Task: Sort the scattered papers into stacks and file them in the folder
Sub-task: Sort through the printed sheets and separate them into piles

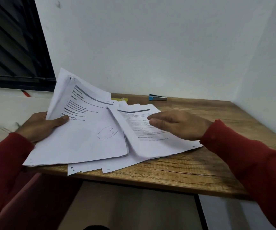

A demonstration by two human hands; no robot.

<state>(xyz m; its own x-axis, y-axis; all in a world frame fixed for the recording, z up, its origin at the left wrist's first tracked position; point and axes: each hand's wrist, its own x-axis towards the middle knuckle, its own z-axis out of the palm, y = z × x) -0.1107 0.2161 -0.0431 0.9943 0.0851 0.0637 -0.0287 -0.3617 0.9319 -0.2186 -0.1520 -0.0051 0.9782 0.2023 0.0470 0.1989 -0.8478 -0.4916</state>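
While gripping papers (77,130), left hand (41,126) thumb-up.

- The wooden table (192,171) stands in a corner, walls behind and to its right.
- The thick stack of printed white papers (84,138) lies at the table's left, overhanging the left edge.
- The loose printed white sheets (150,146) lie just right of the stack, partly under it.
- The blue and silver stapler (158,97) sits at the back edge, behind the sheets.
- The yellow folder (119,99) lies behind the papers, mostly hidden.
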